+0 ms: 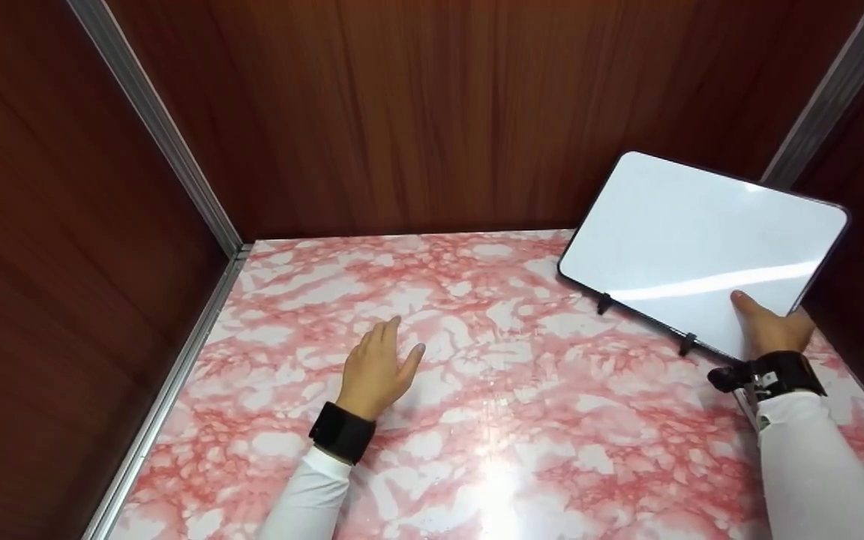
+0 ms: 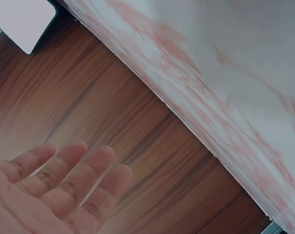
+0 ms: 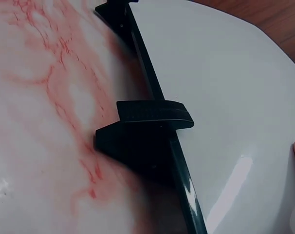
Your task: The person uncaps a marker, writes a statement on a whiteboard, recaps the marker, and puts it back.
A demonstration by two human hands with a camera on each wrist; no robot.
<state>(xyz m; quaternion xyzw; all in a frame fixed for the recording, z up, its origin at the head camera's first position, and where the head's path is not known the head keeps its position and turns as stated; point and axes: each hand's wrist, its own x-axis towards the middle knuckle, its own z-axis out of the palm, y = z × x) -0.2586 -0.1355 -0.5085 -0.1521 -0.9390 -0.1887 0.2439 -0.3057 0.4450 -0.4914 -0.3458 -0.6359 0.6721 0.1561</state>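
Both of your arms reach forward over the surface [image 1: 492,315], which is patterned in red and white. Your left forearm, in a white sleeve [image 1: 308,491] and black wristband [image 1: 343,433], slants inward from the lower edge of the head view. The left hand [image 1: 378,375] is spread and relaxed: four fingers extend nearly straight toward the wooden back wall [image 1: 417,112], close together, with the thumb set apart on the right. Whether it touches the surface cannot be told.

Your right arm extends farther, along the right side. The right hand [image 1: 775,330] grips the whiteboard [image 1: 694,240] near its closest corner, the thumb laid on the white face; the other fingers are largely hidden at the edge and behind. The whiteboard is at the far right of the surface, tilted, its white face toward you. Along its dark lower rim project two black feet [image 3: 138,151]; the right wrist view shows one hooked over the rim.
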